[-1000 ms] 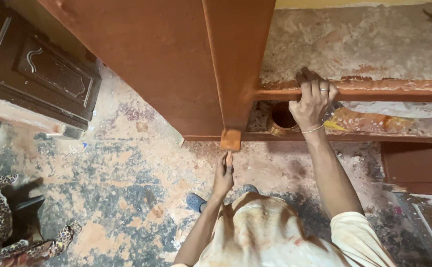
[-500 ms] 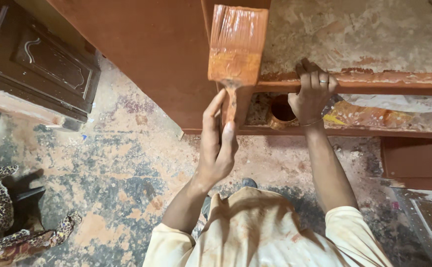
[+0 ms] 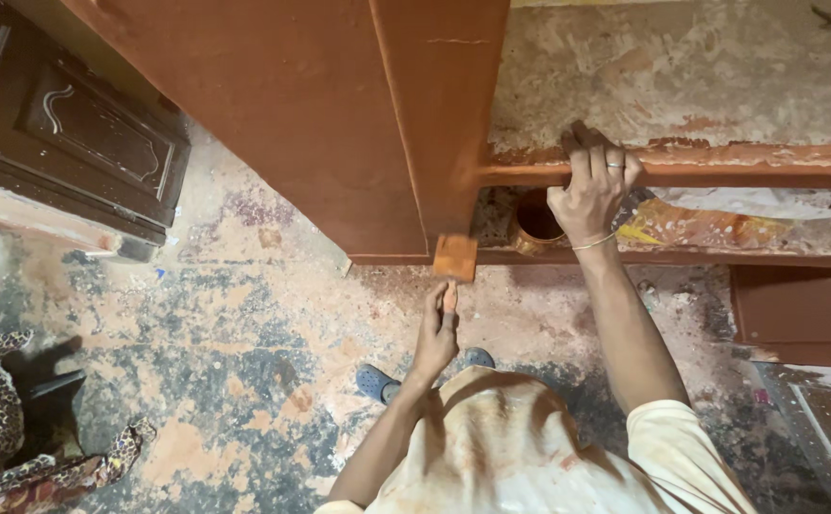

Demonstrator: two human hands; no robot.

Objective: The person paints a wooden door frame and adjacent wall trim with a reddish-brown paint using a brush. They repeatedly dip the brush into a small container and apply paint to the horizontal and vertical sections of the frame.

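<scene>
At frame's lower edge, I log: left hand point(image 3: 436, 333) pinching paintbrush point(image 3: 454, 259); right hand point(image 3: 590, 188) clenched round rail point(image 3: 758, 171), bracing me.

Left hand point(image 3: 436, 333) now sits lower than half a second ago, fingers point(image 3: 431, 306) wrapped on the handle. Flat, wide, orange-stained paintbrush point(image 3: 454, 259), earlier raised broadside against the rust-brown painted upright panel point(image 3: 444, 114), is down at the panel's bottom edge, only its ferrule end showing, as a second ago.
</scene>
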